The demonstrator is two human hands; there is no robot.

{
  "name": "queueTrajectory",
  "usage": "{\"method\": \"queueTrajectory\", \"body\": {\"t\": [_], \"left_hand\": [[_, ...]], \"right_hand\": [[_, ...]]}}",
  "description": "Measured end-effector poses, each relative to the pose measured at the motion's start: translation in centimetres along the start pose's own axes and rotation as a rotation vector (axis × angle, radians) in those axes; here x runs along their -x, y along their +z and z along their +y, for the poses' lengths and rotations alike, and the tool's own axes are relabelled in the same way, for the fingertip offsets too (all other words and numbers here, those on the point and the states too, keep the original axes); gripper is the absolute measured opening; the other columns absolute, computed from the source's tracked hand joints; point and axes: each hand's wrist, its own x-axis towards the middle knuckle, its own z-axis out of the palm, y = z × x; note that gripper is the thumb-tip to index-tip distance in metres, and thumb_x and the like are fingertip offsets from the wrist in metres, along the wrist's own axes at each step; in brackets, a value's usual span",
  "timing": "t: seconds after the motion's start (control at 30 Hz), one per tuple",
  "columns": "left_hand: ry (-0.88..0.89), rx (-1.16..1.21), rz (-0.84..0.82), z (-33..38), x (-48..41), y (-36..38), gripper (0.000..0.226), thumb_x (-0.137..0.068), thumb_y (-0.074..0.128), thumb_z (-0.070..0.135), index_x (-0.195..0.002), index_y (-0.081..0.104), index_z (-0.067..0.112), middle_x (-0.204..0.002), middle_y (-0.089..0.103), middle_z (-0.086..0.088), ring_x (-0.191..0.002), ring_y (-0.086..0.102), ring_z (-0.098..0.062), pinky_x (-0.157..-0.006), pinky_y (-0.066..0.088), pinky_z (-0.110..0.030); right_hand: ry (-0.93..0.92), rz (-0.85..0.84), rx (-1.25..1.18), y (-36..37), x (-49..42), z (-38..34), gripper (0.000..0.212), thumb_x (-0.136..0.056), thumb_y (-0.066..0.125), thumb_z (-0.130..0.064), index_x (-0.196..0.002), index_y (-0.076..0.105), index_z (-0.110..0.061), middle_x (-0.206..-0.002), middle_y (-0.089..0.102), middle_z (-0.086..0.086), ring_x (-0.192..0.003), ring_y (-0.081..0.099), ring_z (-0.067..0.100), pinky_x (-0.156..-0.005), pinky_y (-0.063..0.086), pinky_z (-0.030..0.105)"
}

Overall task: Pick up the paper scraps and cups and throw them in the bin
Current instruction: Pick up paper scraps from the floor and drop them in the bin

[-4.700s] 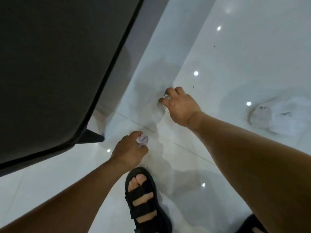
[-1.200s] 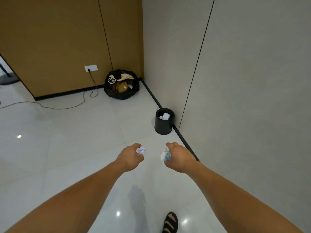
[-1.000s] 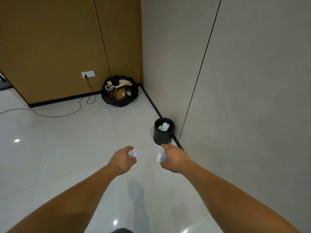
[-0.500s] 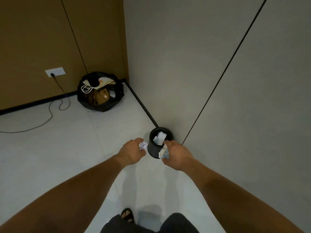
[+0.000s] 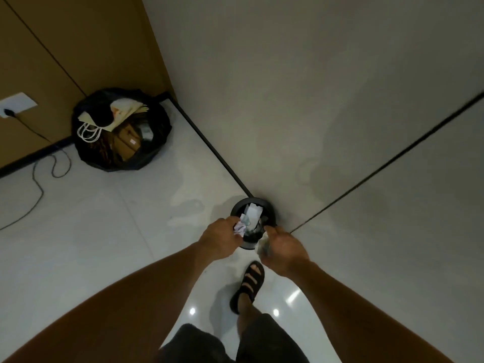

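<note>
A small round black bin (image 5: 269, 208) stands on the white floor against the grey wall, with white paper (image 5: 253, 215) inside it. My left hand (image 5: 218, 241) holds a crumpled white paper scrap (image 5: 240, 227) at the bin's left rim. My right hand (image 5: 284, 251) grips a crumpled pale scrap (image 5: 262, 248) at the bin's near right edge; most of that scrap is hidden by my fingers.
A large black rubbish bag (image 5: 121, 128) full of paper bags and boxes sits in the corner at upper left. A dark cable (image 5: 39, 167) runs from a wall socket (image 5: 16, 104) across the floor. My sandalled foot (image 5: 248, 284) stands just before the bin.
I have walked up to the bin; it now lies directly under my hands. Both hands have moved over its rim, still holding their scraps.
</note>
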Motion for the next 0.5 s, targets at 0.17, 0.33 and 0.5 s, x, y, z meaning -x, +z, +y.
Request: {"method": "queueTrajectory", "body": {"t": [0.17, 0.33, 0.5], "left_hand": [[-0.009, -0.031, -0.069, -2.7, -12.0, 2.7, 0.041, -0.094, 0.053, 0.028, -0.13, 0.046, 0.012, -0.12, 0.06, -0.01, -0.111, 0.058, -0.027, -0.095, 0.047, -0.034], [-0.057, -0.018, -0.153, -7.3, -23.3, 8.5, 0.042, -0.091, 0.054, 0.029, -0.13, 0.046, 0.016, -0.117, 0.059, -0.011, -0.108, 0.057, -0.03, -0.094, 0.048, -0.043], [-0.031, -0.058, -0.192, -12.0, -31.8, 14.9, 0.05, -0.091, 0.056, 0.035, -0.136, 0.04, 0.02, -0.122, 0.054, -0.009, -0.11, 0.056, -0.027, -0.093, 0.05, -0.041]], "right_hand": [[0.035, -0.073, -0.09, 3.7, -10.0, 4.6, 0.052, -0.092, 0.056, -0.044, -0.134, 0.042, -0.016, -0.12, 0.058, 0.004, -0.106, 0.06, 0.017, -0.095, 0.05, 0.031], [0.065, -0.099, -0.104, 11.1, -20.0, 8.2, 0.05, -0.095, 0.053, -0.036, -0.136, 0.04, -0.011, -0.125, 0.055, 0.008, -0.109, 0.057, 0.02, -0.094, 0.049, 0.031], [0.205, -0.07, -0.135, 18.7, -27.1, 11.1, 0.058, -0.092, 0.058, -0.035, -0.14, 0.035, -0.014, -0.13, 0.049, 0.009, -0.114, 0.054, 0.024, -0.091, 0.049, 0.033]]}}
